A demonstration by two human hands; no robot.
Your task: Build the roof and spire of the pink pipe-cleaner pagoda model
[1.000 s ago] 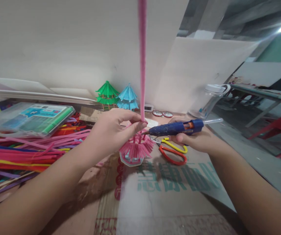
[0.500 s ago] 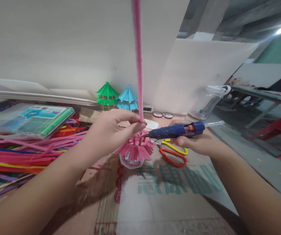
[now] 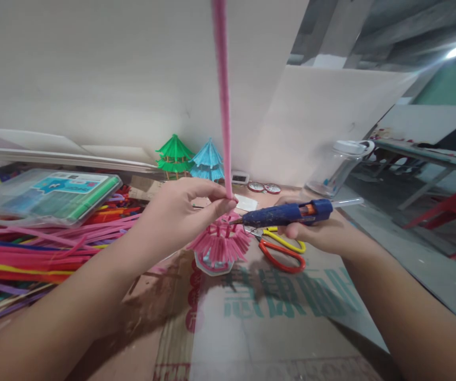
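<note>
Between thumb and fingers, my left hand (image 3: pixel 188 211) pinches the lower end of a long pink pipe cleaner (image 3: pixel 223 100), which stands upright past the top of the view. Below it sits a pink pavilion model (image 3: pixel 222 246) with a fringed roof on a pale many-sided base (image 3: pixel 215 269). My right hand (image 3: pixel 319 230) is wrapped round a blue hot glue gun (image 3: pixel 287 212), a clear glue stick (image 3: pixel 349 202) poking from its back. The nozzle points left, at the model's top just under my left fingers; whether it touches is unclear. Red-and-yellow-handled scissors (image 3: pixel 281 254) lie beneath the gun.
Green (image 3: pixel 174 153) and blue (image 3: pixel 208 160) pavilion models stand by the wall. On the left, a clear plastic case (image 3: pixel 49 196) lies over many coloured pipe cleaners (image 3: pixel 41 254). Glasses (image 3: pixel 264 188) lie at the back; a clear jar (image 3: pixel 335 166) stands back right. Printed cardboard (image 3: pixel 267 328) covers the front.
The glue gun's nozzle has shifted slightly left, closer to the pink model's top. My left hand keeps its pinch on the pipe cleaner, almost still.
</note>
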